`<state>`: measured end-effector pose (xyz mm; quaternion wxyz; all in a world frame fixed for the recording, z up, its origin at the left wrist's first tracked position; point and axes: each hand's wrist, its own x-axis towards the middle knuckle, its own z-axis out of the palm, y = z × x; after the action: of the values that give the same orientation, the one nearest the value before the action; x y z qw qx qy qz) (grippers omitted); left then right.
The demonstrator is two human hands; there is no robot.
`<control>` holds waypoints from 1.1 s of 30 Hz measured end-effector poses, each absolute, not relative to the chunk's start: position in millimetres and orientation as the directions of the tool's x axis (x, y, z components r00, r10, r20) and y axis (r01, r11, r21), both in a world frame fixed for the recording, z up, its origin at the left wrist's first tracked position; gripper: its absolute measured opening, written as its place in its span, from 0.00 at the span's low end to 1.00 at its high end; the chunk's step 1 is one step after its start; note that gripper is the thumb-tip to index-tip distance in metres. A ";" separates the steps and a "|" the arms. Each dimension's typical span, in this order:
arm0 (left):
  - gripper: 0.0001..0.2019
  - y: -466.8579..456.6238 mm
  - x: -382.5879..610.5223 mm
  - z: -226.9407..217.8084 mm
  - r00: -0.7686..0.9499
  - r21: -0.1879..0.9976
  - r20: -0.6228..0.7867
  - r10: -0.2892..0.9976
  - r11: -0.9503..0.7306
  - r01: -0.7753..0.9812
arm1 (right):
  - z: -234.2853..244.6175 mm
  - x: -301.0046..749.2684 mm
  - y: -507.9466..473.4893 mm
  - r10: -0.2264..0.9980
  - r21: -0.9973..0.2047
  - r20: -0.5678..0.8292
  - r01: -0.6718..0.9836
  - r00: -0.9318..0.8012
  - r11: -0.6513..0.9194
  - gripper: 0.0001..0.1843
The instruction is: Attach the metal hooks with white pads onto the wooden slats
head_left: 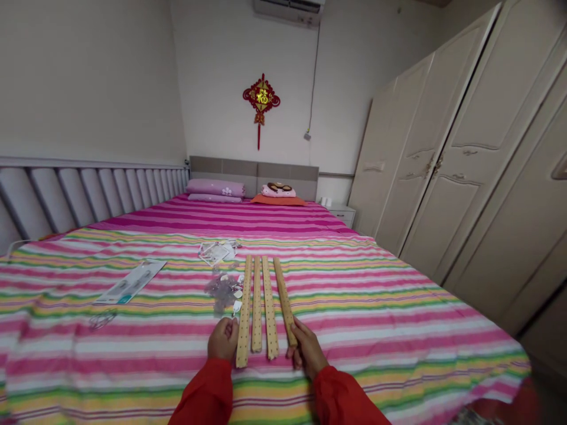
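"Which step?"
"Handling, I'd judge: my right fingers [303, 335] grip the rightmost wooden strip [283, 292], three other strips [257, 307] beside it on the bed [376, 324]. My left fingers [228, 330] curl; whether empty, I can't tell."
"Next move?"
"Likely needs steadiness."

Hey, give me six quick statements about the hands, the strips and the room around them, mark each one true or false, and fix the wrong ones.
1. Four strips lie side by side. True.
2. The left hand is to the right of all the strips. False: it is to their left.
3. The right hand holds the rightmost strip by its near end. True.
4. Both sleeves are blue. False: they are red.
5. The packet lies to the left of the strips. True.
6. The wall ornament is plain white. False: it is red and gold.
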<state>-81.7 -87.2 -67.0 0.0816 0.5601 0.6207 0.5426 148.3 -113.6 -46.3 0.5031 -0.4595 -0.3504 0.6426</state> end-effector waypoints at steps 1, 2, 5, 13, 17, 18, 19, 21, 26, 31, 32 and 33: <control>0.17 -87.7 -81.3 -66.9 -0.362 0.768 0.508 0.782 -0.220 0.601 | -45.3 148.3 -114.3 0.968 -0.913 -0.242 -0.323 -0.067 -0.250 0.38; 0.17 -88.1 -81.0 -67.0 -0.364 0.771 0.509 0.780 -0.225 0.596 | -44.4 148.2 -114.9 0.967 -0.912 -0.245 -0.322 -0.063 -0.252 0.38; 0.16 -88.7 -80.7 -68.2 -0.363 0.776 0.514 0.777 -0.241 0.582 | -42.9 148.1 -116.4 0.965 -0.910 -0.253 -0.323 -0.063 -0.259 0.38; 0.16 -91.7 -78.3 -64.3 -0.376 0.783 0.512 0.772 -0.240 0.573 | -37.5 147.5 -119.7 0.967 -0.916 -0.248 -0.311 -0.053 -0.252 0.34; 0.16 -93.3 -77.4 -61.3 -0.380 0.793 0.500 0.778 -0.234 0.563 | -36.8 146.9 -120.8 0.970 -0.921 -0.241 -0.304 -0.043 -0.243 0.35; 0.16 -93.3 -77.4 -61.4 -0.379 0.793 0.499 0.779 -0.235 0.562 | -37.3 146.9 -120.8 0.970 -0.921 -0.240 -0.304 -0.043 -0.242 0.35; 0.16 -93.2 -77.5 -61.8 -0.379 0.794 0.498 0.780 -0.235 0.560 | -38.0 146.9 -120.6 0.970 -0.921 -0.240 -0.306 -0.043 -0.241 0.35; 0.16 -92.9 -77.7 -62.7 -0.375 0.798 0.491 0.786 -0.233 0.556 | -39.4 147.1 -120.2 0.970 -0.918 -0.238 -0.315 -0.048 -0.240 0.35; 0.16 -94.0 -77.8 -62.1 -0.366 0.808 0.470 0.804 -0.225 0.544 | -41.5 147.5 -119.0 0.971 -0.916 -0.234 -0.324 -0.053 -0.238 0.33; 0.15 -95.1 -79.3 -59.3 -0.343 0.810 0.464 0.817 -0.234 0.538 | -42.6 147.7 -118.5 0.971 -0.916 -0.235 -0.321 -0.053 -0.239 0.34; 0.15 -95.0 -79.8 -59.0 -0.339 0.809 0.466 0.817 -0.238 0.537 | -42.9 147.8 -118.5 0.970 -0.916 -0.235 -0.321 -0.056 -0.241 0.35; 0.15 -94.9 -80.2 -58.9 -0.336 0.808 0.468 0.818 -0.241 0.538 | -43.4 147.8 -118.4 0.971 -0.916 -0.233 -0.322 -0.062 -0.240 0.35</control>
<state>-80.2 -94.9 -58.9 0.1268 0.5623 0.6027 0.5519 147.8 -118.4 -43.4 0.5064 -0.4613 -0.3514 0.6382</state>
